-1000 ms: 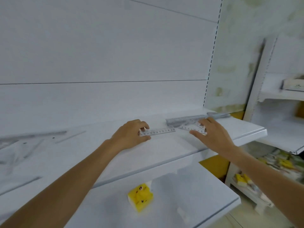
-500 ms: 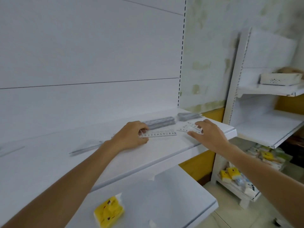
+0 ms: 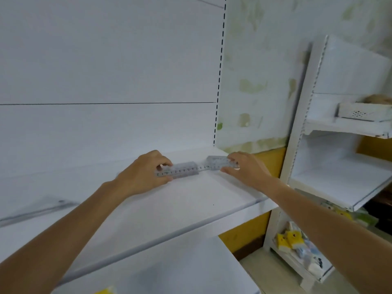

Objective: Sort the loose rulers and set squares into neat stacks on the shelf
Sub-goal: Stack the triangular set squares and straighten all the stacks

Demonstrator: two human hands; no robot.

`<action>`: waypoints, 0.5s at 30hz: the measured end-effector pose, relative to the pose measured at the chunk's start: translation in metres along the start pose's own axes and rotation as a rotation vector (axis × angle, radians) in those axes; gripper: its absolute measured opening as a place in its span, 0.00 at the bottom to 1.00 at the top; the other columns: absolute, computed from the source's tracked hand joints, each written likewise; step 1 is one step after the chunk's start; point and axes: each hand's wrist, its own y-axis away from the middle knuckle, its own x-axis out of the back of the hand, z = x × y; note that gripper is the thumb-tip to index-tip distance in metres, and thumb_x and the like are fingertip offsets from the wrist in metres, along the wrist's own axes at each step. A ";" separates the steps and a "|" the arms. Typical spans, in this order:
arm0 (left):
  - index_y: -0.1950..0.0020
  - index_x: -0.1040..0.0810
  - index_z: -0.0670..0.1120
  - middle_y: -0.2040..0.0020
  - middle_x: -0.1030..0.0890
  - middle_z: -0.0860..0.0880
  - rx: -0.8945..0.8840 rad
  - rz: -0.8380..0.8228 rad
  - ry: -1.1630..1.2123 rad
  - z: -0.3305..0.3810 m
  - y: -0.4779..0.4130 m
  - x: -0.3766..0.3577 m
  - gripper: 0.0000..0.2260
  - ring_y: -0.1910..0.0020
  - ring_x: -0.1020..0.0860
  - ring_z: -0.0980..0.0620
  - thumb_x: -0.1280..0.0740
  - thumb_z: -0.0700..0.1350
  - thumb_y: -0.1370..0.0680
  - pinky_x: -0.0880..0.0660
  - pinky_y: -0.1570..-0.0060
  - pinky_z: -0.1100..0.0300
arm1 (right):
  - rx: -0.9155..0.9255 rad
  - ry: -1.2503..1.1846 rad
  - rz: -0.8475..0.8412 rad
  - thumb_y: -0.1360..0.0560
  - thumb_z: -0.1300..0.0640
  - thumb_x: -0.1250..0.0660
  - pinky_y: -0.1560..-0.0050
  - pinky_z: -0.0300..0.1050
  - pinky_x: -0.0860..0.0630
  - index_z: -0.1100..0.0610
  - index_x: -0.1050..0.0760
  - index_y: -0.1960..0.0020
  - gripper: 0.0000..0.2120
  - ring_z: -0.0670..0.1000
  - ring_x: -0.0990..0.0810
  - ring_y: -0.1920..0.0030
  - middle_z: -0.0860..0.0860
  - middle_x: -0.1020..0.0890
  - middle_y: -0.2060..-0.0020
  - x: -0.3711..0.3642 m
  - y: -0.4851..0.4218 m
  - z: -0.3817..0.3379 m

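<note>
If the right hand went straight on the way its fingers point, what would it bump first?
The right hand would probably meet the end of the clear plastic ruler with black numbers, gripped by the left hand; depth is unclear.

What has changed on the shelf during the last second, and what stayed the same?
The left-hand grip carried the ruler back toward the wall, onto the grey stack. The right-hand grip followed and now rests on the right stack. The left still pinches the ruler's end.
</note>
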 end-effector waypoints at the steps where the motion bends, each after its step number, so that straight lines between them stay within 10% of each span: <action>1: 0.42 0.23 0.49 0.49 0.27 0.53 0.021 0.027 -0.009 0.002 -0.001 -0.001 0.15 0.52 0.25 0.56 0.29 0.49 0.27 0.29 0.51 0.63 | 0.030 -0.021 0.003 0.26 0.43 0.36 0.44 0.45 0.28 0.55 0.28 0.37 0.22 0.52 0.25 0.43 0.51 0.23 0.42 0.001 -0.010 0.005; 15: 0.43 0.23 0.49 0.52 0.26 0.54 0.294 0.171 -0.090 0.023 0.012 -0.019 0.14 0.51 0.25 0.55 0.29 0.47 0.28 0.27 0.47 0.58 | 0.247 -0.374 -0.144 0.26 0.50 0.32 0.41 0.41 0.32 0.57 0.25 0.38 0.19 0.51 0.24 0.41 0.52 0.21 0.41 -0.024 -0.080 0.047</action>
